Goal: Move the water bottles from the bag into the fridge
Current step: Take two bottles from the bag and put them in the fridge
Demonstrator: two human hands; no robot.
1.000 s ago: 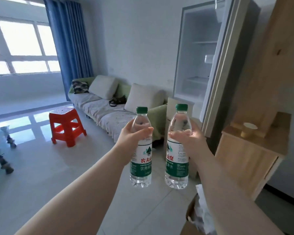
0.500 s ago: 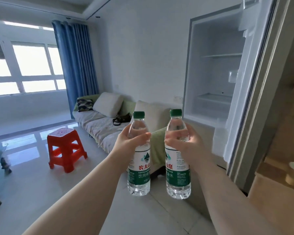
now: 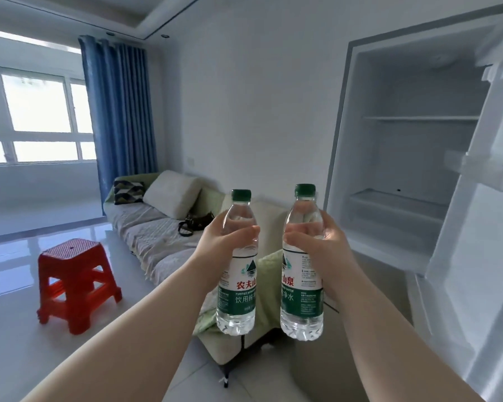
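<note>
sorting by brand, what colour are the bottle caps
Both caps are dark green, clearest in the head view.

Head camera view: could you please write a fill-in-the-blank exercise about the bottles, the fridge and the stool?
1. The left hand grips one clear plastic water bottle, the right hand a second bottle; both caps are ____.
2. The door of the white fridge stands ____.
3. The square plastic stool on the floor is ____.
Missing words: green; open; red.
</note>
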